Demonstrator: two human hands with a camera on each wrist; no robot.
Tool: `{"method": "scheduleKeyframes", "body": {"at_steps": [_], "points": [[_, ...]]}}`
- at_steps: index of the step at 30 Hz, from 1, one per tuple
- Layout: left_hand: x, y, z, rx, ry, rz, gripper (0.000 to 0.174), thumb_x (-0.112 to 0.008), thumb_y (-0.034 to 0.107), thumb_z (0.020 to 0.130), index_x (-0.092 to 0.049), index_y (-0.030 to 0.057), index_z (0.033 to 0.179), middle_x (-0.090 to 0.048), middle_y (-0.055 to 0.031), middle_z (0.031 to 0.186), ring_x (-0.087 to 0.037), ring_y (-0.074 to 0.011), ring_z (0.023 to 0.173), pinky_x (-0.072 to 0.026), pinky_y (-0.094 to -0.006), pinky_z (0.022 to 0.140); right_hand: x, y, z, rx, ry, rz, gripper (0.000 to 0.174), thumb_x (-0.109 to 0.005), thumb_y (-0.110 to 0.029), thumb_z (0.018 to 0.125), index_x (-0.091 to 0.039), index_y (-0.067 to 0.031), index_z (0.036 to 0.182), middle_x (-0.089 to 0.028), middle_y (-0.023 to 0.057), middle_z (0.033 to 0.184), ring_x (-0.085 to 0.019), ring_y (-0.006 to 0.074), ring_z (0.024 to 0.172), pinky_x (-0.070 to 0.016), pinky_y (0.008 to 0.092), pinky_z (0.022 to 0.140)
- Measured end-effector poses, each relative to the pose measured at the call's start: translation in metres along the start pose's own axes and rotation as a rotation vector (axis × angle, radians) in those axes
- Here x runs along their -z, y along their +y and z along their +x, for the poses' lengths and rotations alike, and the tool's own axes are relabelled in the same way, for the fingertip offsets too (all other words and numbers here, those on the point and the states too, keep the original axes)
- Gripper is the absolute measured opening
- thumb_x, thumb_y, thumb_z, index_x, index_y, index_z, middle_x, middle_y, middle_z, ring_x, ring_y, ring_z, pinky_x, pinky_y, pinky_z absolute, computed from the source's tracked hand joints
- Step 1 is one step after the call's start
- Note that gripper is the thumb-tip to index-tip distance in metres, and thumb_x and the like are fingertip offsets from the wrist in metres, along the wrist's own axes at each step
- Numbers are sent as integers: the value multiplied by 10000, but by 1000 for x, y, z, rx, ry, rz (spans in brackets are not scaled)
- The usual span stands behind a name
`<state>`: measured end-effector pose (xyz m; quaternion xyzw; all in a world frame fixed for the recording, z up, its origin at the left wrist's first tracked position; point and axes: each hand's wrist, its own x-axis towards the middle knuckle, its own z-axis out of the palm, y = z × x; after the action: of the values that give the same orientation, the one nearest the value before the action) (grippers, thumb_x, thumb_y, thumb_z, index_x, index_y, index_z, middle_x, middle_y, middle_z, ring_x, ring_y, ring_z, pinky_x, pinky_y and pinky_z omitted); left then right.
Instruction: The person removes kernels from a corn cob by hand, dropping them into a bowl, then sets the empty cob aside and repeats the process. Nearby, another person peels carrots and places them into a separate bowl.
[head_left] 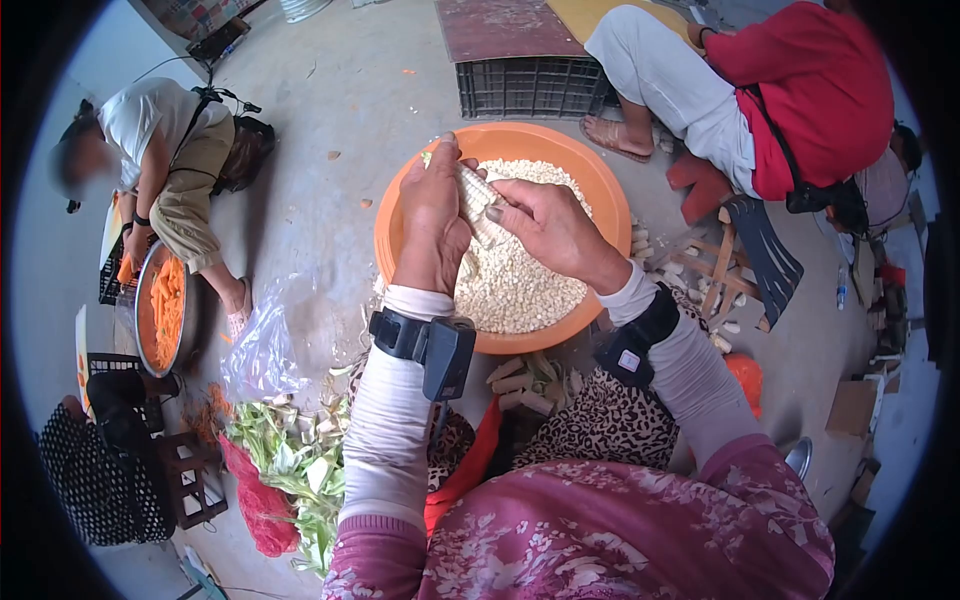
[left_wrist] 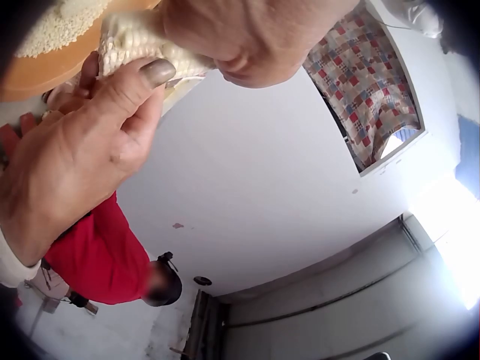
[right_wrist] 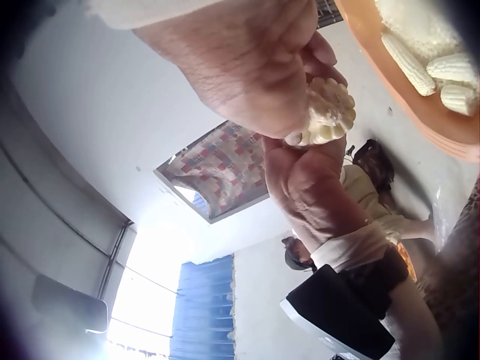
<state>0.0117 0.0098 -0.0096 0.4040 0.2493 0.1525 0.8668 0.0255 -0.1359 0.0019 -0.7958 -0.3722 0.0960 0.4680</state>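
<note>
Corn cob (head_left: pixel 478 200) over our basin (head_left: pixel 612 222) of kernels (head_left: pixel 535 290)
Our left hand (head_left: pixel 430 215) has its grip clamped round it; our right hand (head_left: pixel 560 230) pinches it too.

Head view: light is diffuse and moderate; soft shadow falls on the floor (head_left: pixel 320 220) left of the basin's (head_left: pixel 614 225) left edge; curved distortion and black vignetting bound the periphery. Wrist views: overexposed glare adjoins the blue panel (right_wrist: pixel 204 311).
</note>
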Motion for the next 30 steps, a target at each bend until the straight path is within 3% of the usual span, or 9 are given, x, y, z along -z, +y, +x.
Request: {"method": "scheduleKeyframes", "body": {"at_steps": [4, 6, 7, 9, 13, 15, 19, 25, 30], "points": [[-2, 2, -2, -14, -15, 10, 216, -562, 204, 889, -508, -4, 909, -565, -111, 734, -561, -190, 649, -498, -302, 580, -2, 14, 1, 59, 10, 117, 247, -548, -173, 868, -547, 67, 929, -568, 131, 724, -559, 207, 650, -441, 335, 622], [-2, 1, -1, -13, -22, -1, 216, -561, 204, 890, -507, -3, 908, -564, -110, 731, -563, -190, 652, -497, -301, 578, -5, 9, -1, -81, 27, 486, 287, -539, -218, 888, -551, 66, 927, -556, 53, 757, -528, 145, 671, -438, 307, 634], [-2, 0, -1, -12, -28, -13, 215, -560, 205, 890, -505, -3, 907, -562, -109, 729, -564, -189, 655, -496, -301, 577, -5, 5, -1, -80, 27, 485, 287, -539, -218, 888, -551, 66, 927, -556, 53, 757, -528, 145, 671, -438, 307, 634], [-4, -2, -3, -12, -33, -14, 213, -558, 202, 891, -506, -4, 908, -561, -109, 731, -563, -189, 657, -495, -300, 574, -5, -3, -2, -371, 33, 696, 294, -548, -225, 886, -559, 59, 957, -558, 18, 812, -519, 106, 721, -444, 276, 654], [-4, -6, 0, -19, -61, -1, 209, -556, 193, 891, -505, -9, 910, -560, -111, 743, -559, -190, 660, -493, -300, 577, -19, 16, 3, -354, -15, 743, 299, -566, -205, 869, -557, 55, 1016, -572, 34, 832, -512, 78, 748, -446, 238, 660], [-6, -2, -4, -9, -40, -19, 206, -557, 191, 891, -504, -8, 905, -558, -111, 745, -557, -190, 657, -492, -301, 581, -23, 21, 6, -125, 14, 666, 281, -564, -162, 865, -554, 68, 1025, -573, 33, 842, -497, 56, 745, -435, 223, 617], [-2, 0, -1, -1, -45, -54, 205, -561, 189, 890, -502, -7, 903, -554, -109, 740, -556, -190, 656, -493, -305, 594, -19, 19, 5, -85, -9, 570, 275, -546, -133, 866, -549, 77, 1043, -566, 25, 832, -489, 51, 735, -432, 225, 603], [1, 0, 1, 17, -75, -78, 207, -559, 189, 891, -504, -9, 915, -553, -106, 742, -560, -190, 668, -499, -302, 600, -9, 7, 0, -154, -86, 645, 306, -523, -101, 865, -529, 68, 1119, -578, 32, 874, -511, 55, 766, -448, 214, 640], [-3, 5, -4, 4, -44, -66, 210, -560, 196, 891, -503, -6, 910, -555, -106, 751, -561, -190, 665, -504, -302, 602, -6, 4, -5, -381, -86, 1153, 359, -553, -151, 873, -490, 20, 1183, -575, 32, 990, -549, 83, 866, -484, 228, 682]]}}
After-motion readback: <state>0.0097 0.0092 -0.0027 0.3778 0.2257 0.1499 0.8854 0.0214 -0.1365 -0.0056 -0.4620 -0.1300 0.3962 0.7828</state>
